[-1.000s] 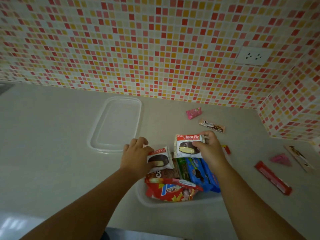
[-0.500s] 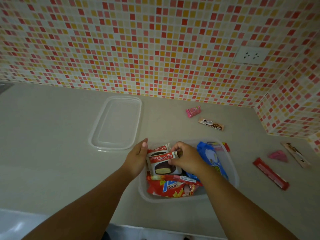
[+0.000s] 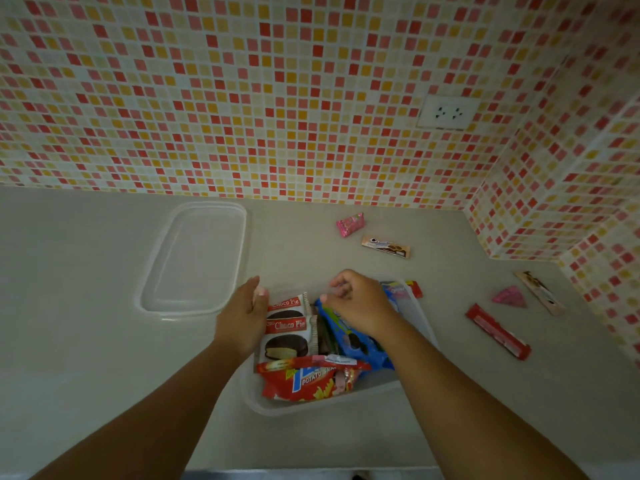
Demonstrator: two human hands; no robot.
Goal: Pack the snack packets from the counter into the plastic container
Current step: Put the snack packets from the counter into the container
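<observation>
Snack packets [image 3: 287, 332] fill container [image 3: 420, 315] on grey counter [image 3: 86, 341] — left grip [image 3: 242, 315] flat, right grip [image 3: 360, 303] curled, empty.

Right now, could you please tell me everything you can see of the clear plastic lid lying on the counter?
The clear plastic lid is a see-through rounded rectangle with a raised rim around a flat middle panel. It lies flat on the pale counter, long side running away from the viewer, just short of the tiled wall. It sits left of and behind the open container, apart from it. Neither hand touches it, and nothing rests on it.
</observation>
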